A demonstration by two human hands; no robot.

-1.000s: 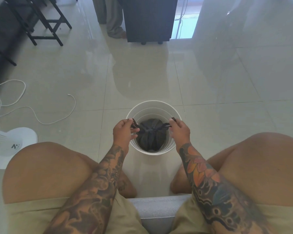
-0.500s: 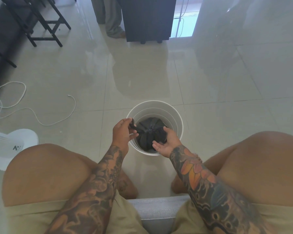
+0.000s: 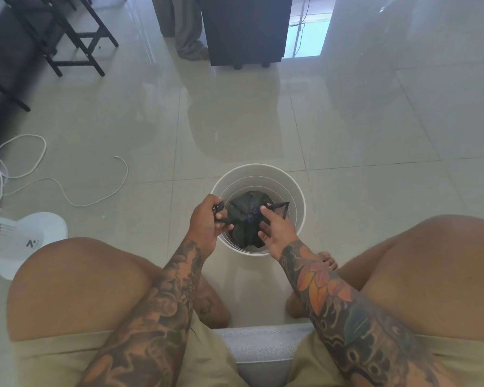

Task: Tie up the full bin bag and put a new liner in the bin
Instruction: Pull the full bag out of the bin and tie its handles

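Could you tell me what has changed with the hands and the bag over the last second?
The right hand let go of its handle and opened, moving in over the black bag. The left hand stays closed on the other handle. The white bin has not moved.

hands on bin bag, white bin

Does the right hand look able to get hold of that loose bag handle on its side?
Probably yes. The right hand is open, with a fingertip already at the loose handle of the black bag inside the bin; nothing lies between them.
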